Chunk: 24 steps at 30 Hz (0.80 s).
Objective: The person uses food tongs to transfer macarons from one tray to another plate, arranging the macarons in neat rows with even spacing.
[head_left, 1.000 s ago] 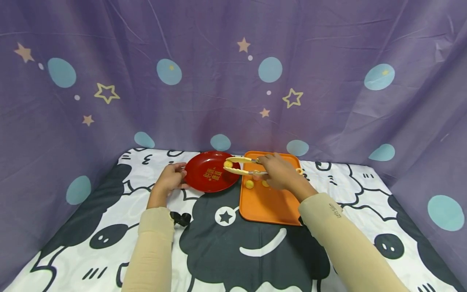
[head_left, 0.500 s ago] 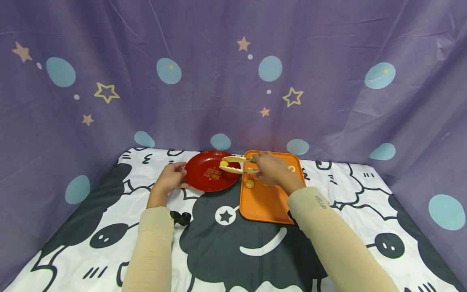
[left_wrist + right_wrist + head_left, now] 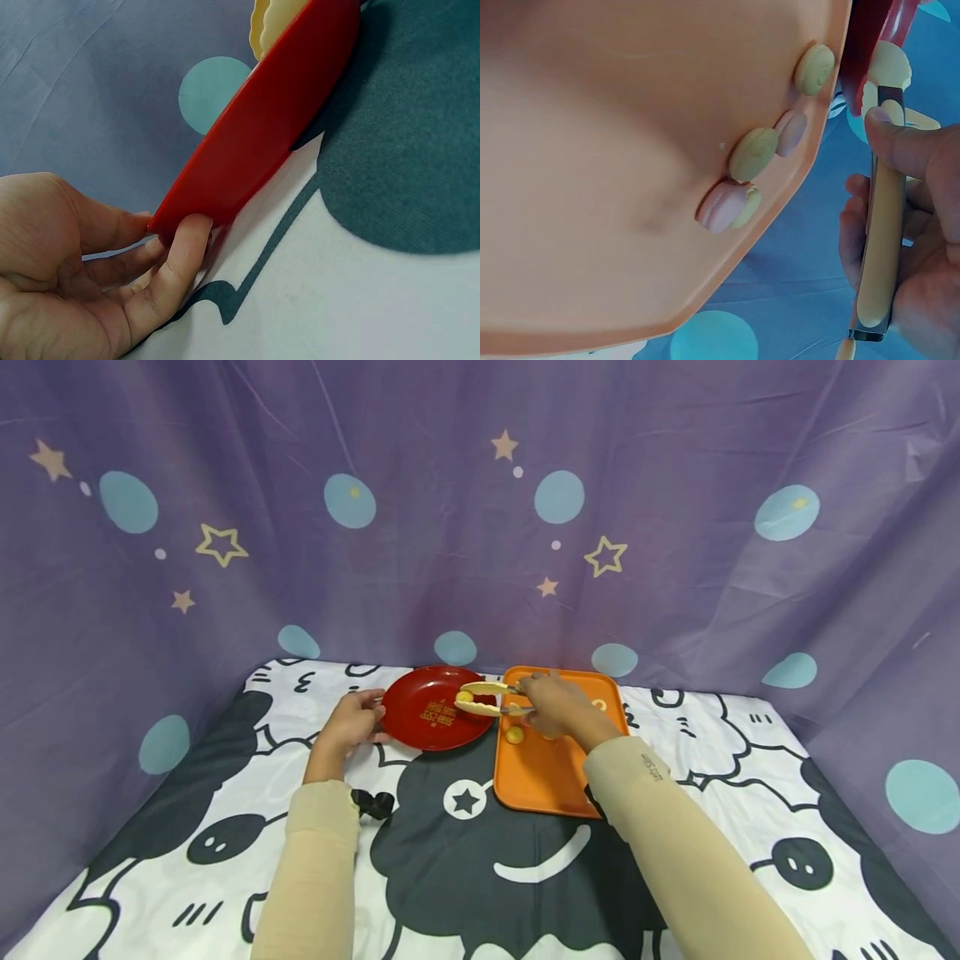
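My left hand (image 3: 351,720) grips the left rim of a red plate (image 3: 405,714) with gold lettering. In the left wrist view the thumb lies at the rim, and fingers (image 3: 187,251) hold the underside of the tilted plate. My right hand (image 3: 558,706) holds cream-tipped tongs (image 3: 885,240) whose tips reach over the plate's right side. Between those tips sits a yellow macaron (image 3: 466,697). Below the right hand lies an orange tray (image 3: 543,785). Several yellow macarons (image 3: 753,154) and pink macarons (image 3: 721,205) rest on it near one edge, partly hidden by the hand in the head view.
The tray stands just right of the plate on a sheep-print cloth (image 3: 420,893). A small black object (image 3: 372,804) shows beside the left wrist. A purple curtain (image 3: 450,577) hangs directly behind the plate and tray.
The tongs, with the macaron between their tips, have shifted slightly left over the plate, and my right forearm has moved left too. My left hand keeps its hold on the plate.
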Available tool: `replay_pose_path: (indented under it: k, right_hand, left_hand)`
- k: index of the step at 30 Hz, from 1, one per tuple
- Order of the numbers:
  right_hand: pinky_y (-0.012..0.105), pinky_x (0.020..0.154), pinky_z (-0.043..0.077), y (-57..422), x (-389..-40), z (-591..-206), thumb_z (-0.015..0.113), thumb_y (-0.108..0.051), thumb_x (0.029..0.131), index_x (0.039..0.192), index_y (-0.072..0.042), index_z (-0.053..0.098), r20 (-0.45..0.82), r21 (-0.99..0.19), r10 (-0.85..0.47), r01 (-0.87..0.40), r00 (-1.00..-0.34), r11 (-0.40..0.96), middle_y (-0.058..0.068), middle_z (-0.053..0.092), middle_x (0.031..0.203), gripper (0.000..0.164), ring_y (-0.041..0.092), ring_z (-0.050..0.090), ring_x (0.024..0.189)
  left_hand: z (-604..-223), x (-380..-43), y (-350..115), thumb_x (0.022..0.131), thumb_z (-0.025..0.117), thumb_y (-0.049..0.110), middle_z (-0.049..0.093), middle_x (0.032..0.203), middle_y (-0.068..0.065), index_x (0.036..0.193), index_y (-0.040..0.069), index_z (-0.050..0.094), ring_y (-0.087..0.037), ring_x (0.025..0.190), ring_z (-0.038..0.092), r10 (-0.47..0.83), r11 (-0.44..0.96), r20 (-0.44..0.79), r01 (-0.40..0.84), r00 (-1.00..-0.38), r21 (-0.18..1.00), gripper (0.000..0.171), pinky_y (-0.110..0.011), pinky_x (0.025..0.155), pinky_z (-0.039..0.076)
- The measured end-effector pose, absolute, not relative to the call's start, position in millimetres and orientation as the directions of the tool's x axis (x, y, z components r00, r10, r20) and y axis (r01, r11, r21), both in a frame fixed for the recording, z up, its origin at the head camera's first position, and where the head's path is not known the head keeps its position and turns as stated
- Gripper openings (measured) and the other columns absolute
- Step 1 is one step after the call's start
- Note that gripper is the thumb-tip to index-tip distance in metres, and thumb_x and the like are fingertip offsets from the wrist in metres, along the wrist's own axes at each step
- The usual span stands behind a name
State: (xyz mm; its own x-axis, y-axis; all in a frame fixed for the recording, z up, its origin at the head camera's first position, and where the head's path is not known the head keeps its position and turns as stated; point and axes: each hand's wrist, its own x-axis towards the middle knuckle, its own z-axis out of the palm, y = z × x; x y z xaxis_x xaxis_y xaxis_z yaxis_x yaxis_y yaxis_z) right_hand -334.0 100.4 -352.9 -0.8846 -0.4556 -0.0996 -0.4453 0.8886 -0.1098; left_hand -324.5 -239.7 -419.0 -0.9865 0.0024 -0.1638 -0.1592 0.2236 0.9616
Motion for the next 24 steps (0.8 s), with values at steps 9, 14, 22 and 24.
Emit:
replay_pose_path:
  k: [9, 14, 22, 24]
  right_hand:
    - [0.045, 0.104, 0.048, 93.7, -332.6, -342.0, 0.074, -0.027, 0.096, 0.134, -0.012, 0.060, -0.176, -0.073, -0.448, -0.442, -0.877, 0.894, 0.007, 0.064, 0.128, 0.043, 0.026, 0.052, 0.111]
    - [0.043, 0.100, 0.051, 90.1, -332.1, -338.0, 0.075, -0.027, 0.095, 0.130, -0.012, 0.063, -0.197, -0.088, -0.446, -0.438, -0.873, 0.895, 0.005, 0.065, 0.120, 0.040, 0.025, 0.053, 0.105]
    - [0.043, 0.098, 0.052, 89.3, -333.2, -336.5, 0.075, -0.031, 0.095, 0.132, -0.010, 0.062, -0.204, -0.074, -0.443, -0.437, -0.873, 0.896, 0.005, 0.064, 0.118, 0.044, 0.025, 0.054, 0.104]
    - [0.044, 0.099, 0.052, 90.4, -333.2, -337.3, 0.075, -0.032, 0.095, 0.133, -0.010, 0.062, -0.197, -0.076, -0.444, -0.438, -0.874, 0.896, 0.006, 0.065, 0.122, 0.046, 0.026, 0.054, 0.106]
  left_hand:
    - [-418.9, -325.9, -240.9, 0.107, 0.042, 0.000, 0.047, 0.143, -0.026, 0.157, 0.000, 0.035, -0.029, 0.101, 0.064, -0.001, 0.229, -0.172, -0.168, -0.985, 0.959, 0.051, -0.038, 0.081, 0.063]
    - [-419.4, -325.6, -241.1, 0.107, 0.041, -0.001, 0.047, 0.142, -0.026, 0.157, 0.000, 0.035, -0.030, 0.102, 0.064, -0.001, 0.225, -0.172, -0.168, -0.985, 0.960, 0.051, -0.038, 0.081, 0.063]
    - [-420.3, -326.6, -240.5, 0.107, 0.042, -0.001, 0.048, 0.140, -0.026, 0.156, -0.001, 0.036, -0.029, 0.101, 0.064, 0.001, 0.219, -0.169, -0.164, -0.986, 0.962, 0.050, -0.038, 0.080, 0.063]
    - [-420.4, -326.8, -240.3, 0.107, 0.042, -0.001, 0.048, 0.141, -0.026, 0.157, -0.001, 0.035, -0.029, 0.101, 0.064, 0.008, 0.218, -0.166, -0.161, -0.986, 0.963, 0.050, -0.039, 0.080, 0.063]
